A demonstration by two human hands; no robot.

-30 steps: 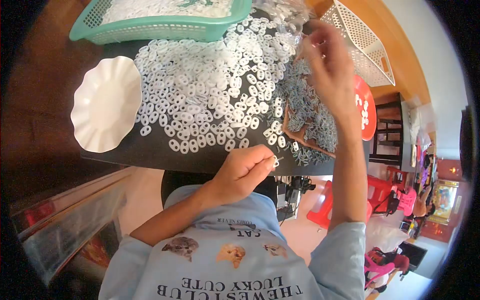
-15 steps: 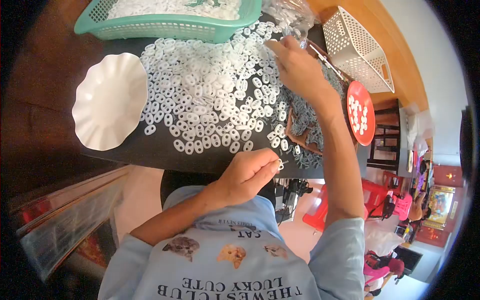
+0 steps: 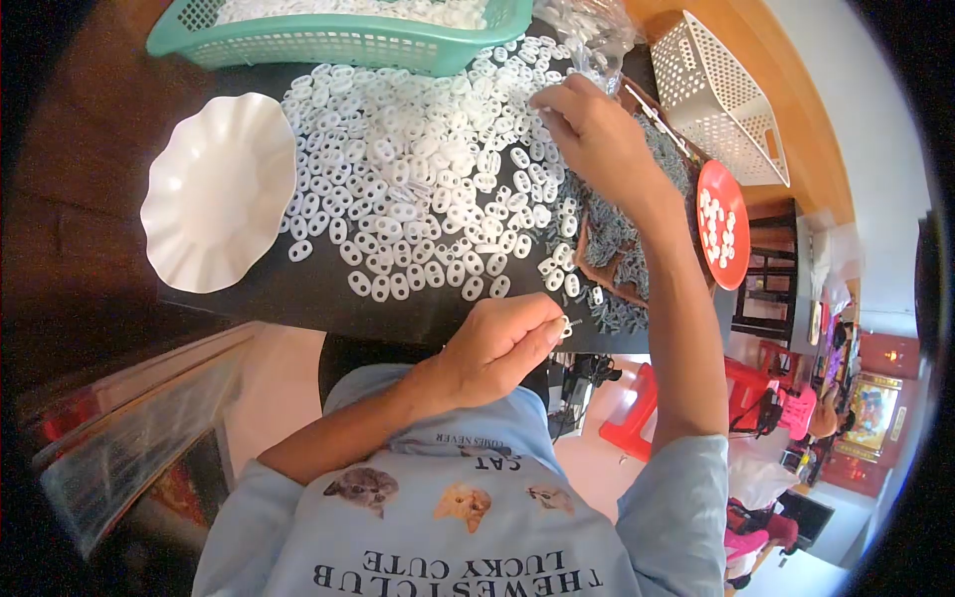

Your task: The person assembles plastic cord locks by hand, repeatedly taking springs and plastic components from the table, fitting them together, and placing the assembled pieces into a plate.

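Note:
My left hand (image 3: pixel 502 343) is closed in front of the table edge, its thumb and forefinger pinching a small white oval piece (image 3: pixel 566 326). A thin grey bit sticks out from that piece. Over the upper right of the loose pile, my right hand (image 3: pixel 602 129) has its fingers curled together; whatever lies between the fingertips is too small to make out. Beneath and left of it spread many white two-hole oval pieces (image 3: pixel 398 189) on the dark table. Small grey pieces (image 3: pixel 622 244) fill a brown open container (image 3: pixel 597 274) beside my right forearm.
A green basket (image 3: pixel 338 50) of white pieces stands at the back. At the left is a scalloped white dish (image 3: pixel 221 189). A clear plastic bag (image 3: pixel 597 40), a white perforated basket (image 3: pixel 711 99) and a red plate (image 3: pixel 731 264) with white pieces sit on the right.
My right hand has shifted slightly downward and right, its fingers more curled. The left hand still pinches the white piece. The whole view has moved a little.

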